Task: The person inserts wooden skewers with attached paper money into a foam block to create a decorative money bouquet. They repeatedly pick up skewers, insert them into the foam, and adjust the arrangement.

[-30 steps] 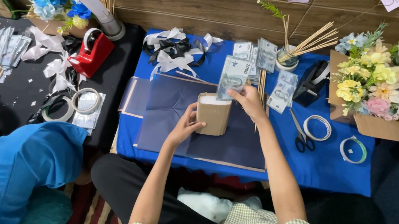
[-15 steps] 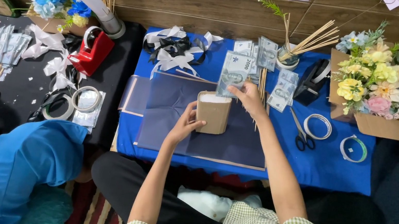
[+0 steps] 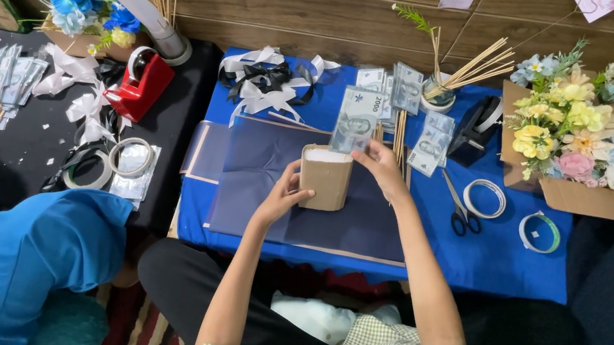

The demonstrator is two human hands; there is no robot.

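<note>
**On the blue counter: kraft-wrapped block and banknote, both hands engaged**

On the blue counter (image 3: 518,266), in front of you, a sheet of dark blue paper (image 3: 260,166) lies flat, and the tan kraft-wrapped block (image 3: 324,181) stands upright on it.

- Your left hand (image 3: 283,197): grip curled against the block's left side, fingers touching the wrap.
- Your right hand (image 3: 381,167): grip pinching the lower edge of a banknote (image 3: 357,119), which stands upright just behind the block's white top.
- Behind the block: more banknotes (image 3: 407,86) laid loose, wooden sticks (image 3: 400,137), a cup of sticks (image 3: 439,95), white and black ribbon bows (image 3: 263,82).
- To your right: black tape dispenser (image 3: 477,128), scissors (image 3: 460,210), two tape rolls (image 3: 484,197), a kraft box of yellow and pink flowers (image 3: 575,146).
- On the black counter (image 3: 21,156) to your left: red tape dispenser (image 3: 141,85), tape rolls (image 3: 131,156), blue flowers (image 3: 78,4). Another person in a blue sleeve (image 3: 44,248) works there.
</note>
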